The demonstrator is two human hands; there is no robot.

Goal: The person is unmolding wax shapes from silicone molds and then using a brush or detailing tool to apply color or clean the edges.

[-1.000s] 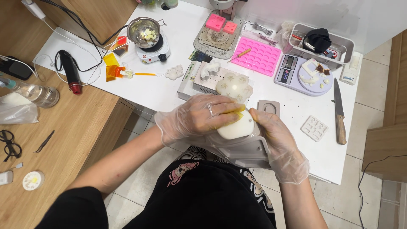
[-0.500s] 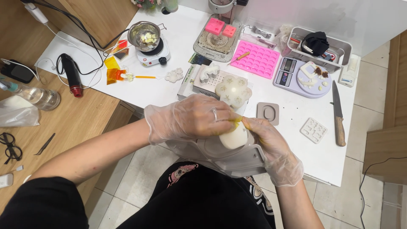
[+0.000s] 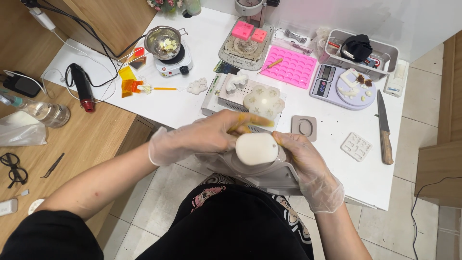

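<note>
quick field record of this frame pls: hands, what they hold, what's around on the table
left hand: gloved, blurred, holds a yellow tool against the white block
right hand: gloved, holds the white block from the side
under block: grey tray over the lap
table: white; white mould, pink mould, scale, knife, hot plate with pot
side desk: wood; bottle, glasses, tweezers
</note>
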